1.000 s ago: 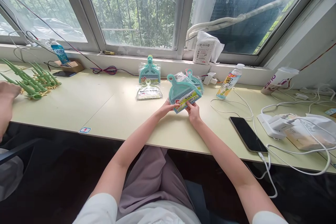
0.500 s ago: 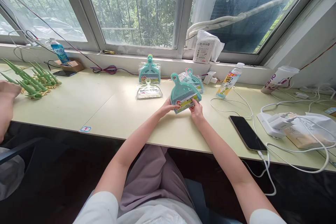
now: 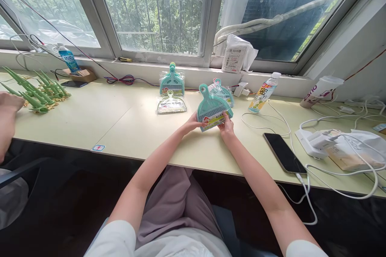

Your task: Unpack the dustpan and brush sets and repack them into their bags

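Note:
Between both hands I hold a teal dustpan and brush set [image 3: 212, 106], handle pointing up and away, a printed label across its lower part. My left hand [image 3: 193, 123] grips its lower left edge, thumb over the front. My right hand [image 3: 226, 125] has the lower right edge, thumb on the label. Just behind it, partly hidden, another wrapped teal dustpan set [image 3: 224, 92] lies on the table. To the left a similar teal set [image 3: 172, 83] leans at the wall, and a pale wrapped set [image 3: 171, 105] lies in front of that one.
The table [image 3: 120, 128] runs under the window. On the right are a drink bottle [image 3: 264, 92], a phone [image 3: 284, 152], a charger block [image 3: 313, 144], looping white cables and a cup [image 3: 321, 91]. At far left another person's hand [image 3: 10, 102] is beside green spiky pieces [image 3: 39, 92].
The held dustpan set has shifted slightly right and tilted a little. Both hands keep their hold; the other sets stay where they were.

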`<state>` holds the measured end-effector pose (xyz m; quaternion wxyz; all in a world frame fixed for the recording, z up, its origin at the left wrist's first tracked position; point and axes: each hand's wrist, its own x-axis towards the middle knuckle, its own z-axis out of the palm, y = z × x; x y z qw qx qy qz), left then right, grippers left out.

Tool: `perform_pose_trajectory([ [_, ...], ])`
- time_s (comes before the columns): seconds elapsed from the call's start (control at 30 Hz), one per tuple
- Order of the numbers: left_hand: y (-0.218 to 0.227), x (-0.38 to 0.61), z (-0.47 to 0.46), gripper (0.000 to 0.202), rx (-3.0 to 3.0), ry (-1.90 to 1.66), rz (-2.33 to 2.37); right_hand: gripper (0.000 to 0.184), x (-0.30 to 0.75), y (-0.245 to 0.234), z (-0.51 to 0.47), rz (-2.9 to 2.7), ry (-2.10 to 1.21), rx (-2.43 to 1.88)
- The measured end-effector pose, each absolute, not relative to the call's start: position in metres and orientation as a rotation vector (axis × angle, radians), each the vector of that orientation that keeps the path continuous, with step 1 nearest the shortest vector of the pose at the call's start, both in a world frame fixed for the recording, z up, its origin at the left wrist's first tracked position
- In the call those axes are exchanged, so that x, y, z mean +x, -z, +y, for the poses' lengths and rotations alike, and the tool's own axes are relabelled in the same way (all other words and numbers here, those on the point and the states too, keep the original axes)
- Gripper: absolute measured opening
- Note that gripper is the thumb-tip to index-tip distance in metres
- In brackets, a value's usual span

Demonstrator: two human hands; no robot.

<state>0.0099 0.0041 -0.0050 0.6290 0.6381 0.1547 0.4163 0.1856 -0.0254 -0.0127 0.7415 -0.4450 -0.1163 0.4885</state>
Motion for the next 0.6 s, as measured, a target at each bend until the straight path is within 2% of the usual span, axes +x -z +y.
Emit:
perform_pose_trajectory([
  [0.2,0.003,0.011,0.001,0.085,1.501,-0.933,0.337,0.025,0.190,0.015,-0.023,-0.279,-1.083,-1.025],
  [0.47,-0.001,0.005,0.000,0.075,1.477,-1.013,0.457,0.019,0.185,0.013,-0.024,-0.473,-1.211,-0.870],
  [0.6,-0.005,-0.001,0.000,0.071,1.447,-1.009,0.569,0.032,0.182,0.011,-0.025,-0.697,-1.289,-0.834],
])
